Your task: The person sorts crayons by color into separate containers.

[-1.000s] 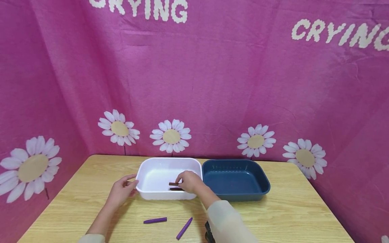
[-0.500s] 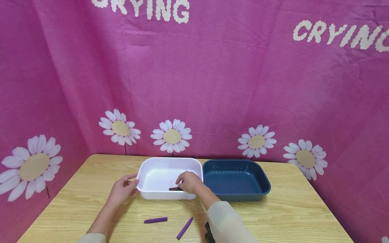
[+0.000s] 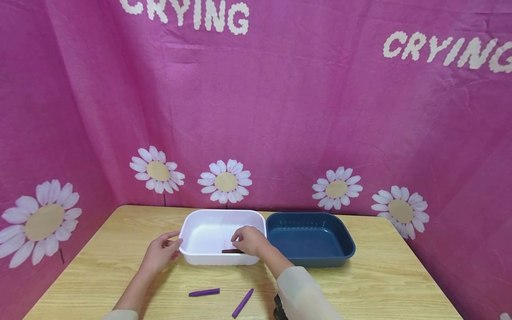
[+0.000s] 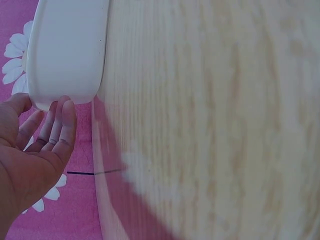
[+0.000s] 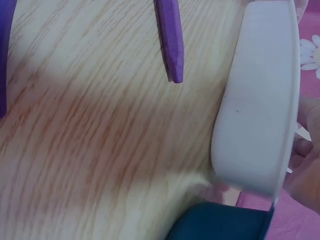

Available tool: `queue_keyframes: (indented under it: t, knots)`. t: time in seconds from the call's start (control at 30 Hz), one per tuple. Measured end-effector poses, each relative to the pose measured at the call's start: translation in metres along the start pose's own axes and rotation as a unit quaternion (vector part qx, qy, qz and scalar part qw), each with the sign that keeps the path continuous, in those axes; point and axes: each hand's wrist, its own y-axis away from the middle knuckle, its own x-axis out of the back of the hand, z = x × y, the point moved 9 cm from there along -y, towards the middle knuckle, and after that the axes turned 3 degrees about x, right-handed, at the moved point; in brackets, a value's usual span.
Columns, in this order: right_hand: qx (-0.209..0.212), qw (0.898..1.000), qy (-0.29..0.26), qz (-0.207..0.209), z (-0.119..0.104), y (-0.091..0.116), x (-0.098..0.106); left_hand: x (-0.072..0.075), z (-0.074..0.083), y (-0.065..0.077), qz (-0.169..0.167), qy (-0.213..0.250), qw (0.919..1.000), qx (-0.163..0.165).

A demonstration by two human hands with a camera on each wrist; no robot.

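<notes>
My left hand (image 3: 158, 255) touches the left end of a white tray (image 3: 224, 259), its fingertips against the outer wall in the left wrist view. Over the front right part of that tray is my right hand (image 3: 251, 241), fingers bent, with nothing visible between them. Just below its fingertips a dark brown crayon (image 3: 231, 251) shows above the front rim. The rim hides the lower part of the tray's inside, so a second crayon there cannot be made out. Two purple crayons, one on the left (image 3: 204, 292) and one on the right (image 3: 242, 303), lie on the table in front.
A dark blue tray (image 3: 326, 262) stands against the right side of the white one. Both sit near the back of the wooden table (image 3: 380, 275). Behind and at the sides hangs a pink cloth (image 3: 280, 133) with daisies. A black object (image 3: 279, 309) shows by the right sleeve.
One second ago my right hand pinched a brown crayon above another in the white tray. It has lowered that crayon and let go of it. The left hand has stayed at the tray's end.
</notes>
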Motion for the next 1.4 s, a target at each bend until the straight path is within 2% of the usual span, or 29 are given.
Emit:
queue_keyframes:
  t: [0.3, 0.6, 0.97, 1.2, 1.4]
  knots:
    - [0.054, 0.998, -0.025, 0.015, -0.016, 0.007, 0.017, 0.000, 0.002, 0.001, -0.002, -0.002, 1.0000, -0.008]
    - [0.077, 0.995, -0.041, 0.038, -0.020, 0.018, 0.036, -0.001, 0.001, 0.000, -0.005, 0.008, 0.9999, -0.006]
    - [0.071, 0.995, -0.053, 0.052, -0.013, 0.045, 0.057, -0.002, 0.001, 0.001, -0.003, 0.010, 0.9999, -0.004]
    - [0.077, 0.995, -0.036, 0.059, -0.005, 0.063, 0.067, -0.001, 0.000, 0.001, -0.002, -0.004, 1.0000, -0.009]
    - [0.055, 0.994, -0.059, 0.079, 0.014, 0.080, 0.084, -0.002, 0.000, 0.000, -0.005, -0.001, 0.9999, -0.009]
